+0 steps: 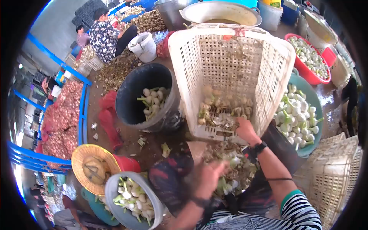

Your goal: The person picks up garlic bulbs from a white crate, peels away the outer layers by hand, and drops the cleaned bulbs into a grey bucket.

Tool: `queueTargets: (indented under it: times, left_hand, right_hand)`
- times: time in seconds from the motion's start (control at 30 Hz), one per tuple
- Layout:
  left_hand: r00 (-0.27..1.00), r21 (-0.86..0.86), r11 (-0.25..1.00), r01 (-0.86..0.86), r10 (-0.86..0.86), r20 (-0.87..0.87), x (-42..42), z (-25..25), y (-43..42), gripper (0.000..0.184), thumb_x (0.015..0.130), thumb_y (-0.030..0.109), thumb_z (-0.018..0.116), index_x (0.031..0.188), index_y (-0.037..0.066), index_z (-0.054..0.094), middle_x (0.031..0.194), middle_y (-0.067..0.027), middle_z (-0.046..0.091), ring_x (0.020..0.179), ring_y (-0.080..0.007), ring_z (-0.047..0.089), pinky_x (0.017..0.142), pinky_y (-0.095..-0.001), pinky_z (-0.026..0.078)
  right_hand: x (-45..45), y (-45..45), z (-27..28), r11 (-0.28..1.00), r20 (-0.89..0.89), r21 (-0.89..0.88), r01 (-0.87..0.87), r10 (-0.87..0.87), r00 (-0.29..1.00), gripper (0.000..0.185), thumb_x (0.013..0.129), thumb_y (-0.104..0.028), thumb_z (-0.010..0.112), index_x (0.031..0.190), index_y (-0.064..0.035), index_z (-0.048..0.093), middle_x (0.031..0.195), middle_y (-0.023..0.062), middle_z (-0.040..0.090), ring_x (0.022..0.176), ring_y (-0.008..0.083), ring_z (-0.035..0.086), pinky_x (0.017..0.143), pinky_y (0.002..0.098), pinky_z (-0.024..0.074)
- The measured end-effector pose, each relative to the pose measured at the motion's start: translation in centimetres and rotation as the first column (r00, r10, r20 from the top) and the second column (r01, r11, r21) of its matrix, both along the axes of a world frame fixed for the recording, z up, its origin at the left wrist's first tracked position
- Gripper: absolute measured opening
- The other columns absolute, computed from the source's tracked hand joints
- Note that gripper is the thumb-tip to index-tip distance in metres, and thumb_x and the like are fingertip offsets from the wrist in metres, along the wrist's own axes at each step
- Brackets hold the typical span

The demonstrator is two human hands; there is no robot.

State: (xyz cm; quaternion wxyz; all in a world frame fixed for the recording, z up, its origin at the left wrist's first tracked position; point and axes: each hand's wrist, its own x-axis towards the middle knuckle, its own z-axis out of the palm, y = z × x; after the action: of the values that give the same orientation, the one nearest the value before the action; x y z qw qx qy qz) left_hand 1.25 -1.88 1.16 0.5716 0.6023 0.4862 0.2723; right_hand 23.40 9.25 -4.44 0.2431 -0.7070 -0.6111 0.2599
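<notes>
A white perforated plastic basket [234, 50] stands tilted before me, with garlic bulbs [214, 105] and loose skins in its lower part. At its front edge, beside these bulbs, is my right hand [247, 131]; the fingers look curled in, and whatever they hold is hidden. My left hand [211, 176] is over my lap, smeared by motion, so its fingers are unclear. Close by it, trimmed garlic bulbs [228, 186] with green stems lie among peeled skins and scraps [245, 168].
A dark bucket [126, 96] and a grey bucket [155, 203] holding garlic stand left. Right are a green tub [306, 149] and red basin [320, 79] of garlic, plus stacked baskets [333, 172]. A straw hat [96, 168] lies left. Another person [103, 38] sits farther back.
</notes>
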Motion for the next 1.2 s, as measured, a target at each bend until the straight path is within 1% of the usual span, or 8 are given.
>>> queueTargets:
  times: [0.13, 0.3, 0.5, 0.83, 0.93, 1.03, 1.17, 1.2]
  left_hand:
    - [0.918, -0.617, 0.785, -0.058, 0.285, 0.276, 1.6, -3.5, -1.7, 0.033, 0.088, 0.007, 0.055, 0.118, -0.007, 0.053, 0.099, -0.0189, 0.065, 0.085, -0.0220, 0.065, 0.079, -0.0304, 0.052]
    - [0.904, -0.688, 0.674, -0.270, 0.424, 0.061, 1.2, -7.2, -0.9, 0.028, 0.088, 0.009, 0.055, 0.115, 0.001, 0.057, 0.061, -0.0018, 0.055, 0.053, -0.0107, 0.053, 0.055, -0.0253, 0.047]
    - [0.876, -0.761, 0.613, -0.213, 0.465, 0.130, 2.0, -7.2, -0.4, 0.035, 0.087, -0.001, 0.048, 0.122, -0.001, 0.049, 0.105, -0.0158, 0.060, 0.095, -0.0266, 0.060, 0.080, -0.0406, 0.051]
    - [0.827, -0.800, 0.550, -0.241, 0.547, 0.126, 0.9, -8.5, -0.3, 0.028, 0.088, 0.001, 0.050, 0.116, -0.001, 0.053, 0.103, -0.0158, 0.061, 0.087, -0.0263, 0.062, 0.077, -0.0409, 0.052]
    - [0.806, -0.756, 0.611, -0.234, 0.557, 0.201, 0.6, -7.3, 0.4, 0.032, 0.088, 0.001, 0.051, 0.119, 0.000, 0.051, 0.105, -0.0154, 0.060, 0.087, -0.0257, 0.062, 0.077, -0.0400, 0.052]
    - [0.836, -0.588, 0.762, -0.271, 0.489, 0.248, 1.1, -5.0, 2.3, 0.045, 0.087, 0.000, 0.050, 0.131, 0.002, 0.040, 0.116, -0.0138, 0.054, 0.095, -0.0247, 0.059, 0.079, -0.0385, 0.051]
    - [0.847, -0.211, 0.927, -0.311, 0.371, 0.380, 4.0, -2.6, 5.7, 0.062, 0.078, -0.003, 0.061, 0.134, 0.002, 0.034, 0.119, -0.0095, 0.049, 0.103, -0.0192, 0.053, 0.088, -0.0333, 0.046]
    - [0.846, -0.132, 0.933, -0.334, 0.358, 0.395, 4.5, -1.9, 6.0, 0.065, 0.076, -0.005, 0.064, 0.133, 0.003, 0.034, 0.118, -0.0096, 0.049, 0.105, -0.0197, 0.052, 0.090, -0.0333, 0.044]
  right_hand:
    - [0.8, 6.6, -4.8, 1.000, 0.020, 0.014, 0.022, -0.022, 1.000, 0.029, 0.070, -0.001, 0.052, 0.098, 0.0000, 0.058, 0.093, 0.0220, 0.061, 0.091, 0.0413, 0.056, 0.078, 0.0474, 0.0451]
    - [0.2, 12.9, -12.2, 0.919, 0.373, 0.078, -0.387, 0.333, 0.866, 0.019, 0.068, -0.013, 0.060, 0.086, -0.0107, 0.066, 0.097, 0.0116, 0.061, 0.106, 0.0278, 0.053, 0.088, 0.0463, 0.0409]
    - [1.4, 13.9, -15.3, 0.900, 0.614, 0.179, -0.398, 0.214, 0.760, 0.019, 0.073, -0.020, 0.059, 0.091, -0.0152, 0.064, 0.108, 0.0043, 0.057, 0.116, 0.0261, 0.043, 0.097, 0.0465, 0.0329]
    - [0.9, 14.4, -16.0, 0.845, 0.705, 0.091, -0.526, 0.319, 0.634, 0.020, 0.068, -0.022, 0.063, 0.088, -0.0154, 0.064, 0.087, 0.0038, 0.062, 0.102, 0.0235, 0.049, 0.091, 0.0439, 0.0358]
    - [0.0, 14.1, -15.0, 0.932, 0.537, 0.212, -0.295, 0.141, 0.832, 0.022, 0.068, -0.018, 0.066, 0.089, -0.0113, 0.064, 0.085, 0.0069, 0.063, 0.095, 0.0280, 0.054, 0.085, 0.0441, 0.0401]
    - [-0.5, 11.4, -9.0, 0.984, -0.124, 0.018, 0.177, -0.173, 0.977, 0.023, 0.075, -0.014, 0.064, 0.096, -0.0053, 0.064, 0.091, 0.0053, 0.064, 0.089, 0.0254, 0.057, 0.079, 0.0400, 0.0449]
    - [-2.1, 2.4, -1.2, 0.982, -0.939, -0.172, 0.071, -0.186, 0.289, 0.027, 0.088, -0.016, 0.057, 0.108, 0.0031, 0.058, 0.101, 0.0030, 0.062, 0.091, 0.0106, 0.053, 0.079, 0.0290, 0.0457]
    - [-3.0, -0.1, 1.2, 0.984, -0.927, -0.167, 0.058, -0.177, 0.331, 0.027, 0.088, -0.016, 0.057, 0.108, 0.0032, 0.058, 0.100, 0.0038, 0.062, 0.090, 0.0108, 0.053, 0.079, 0.0287, 0.0454]
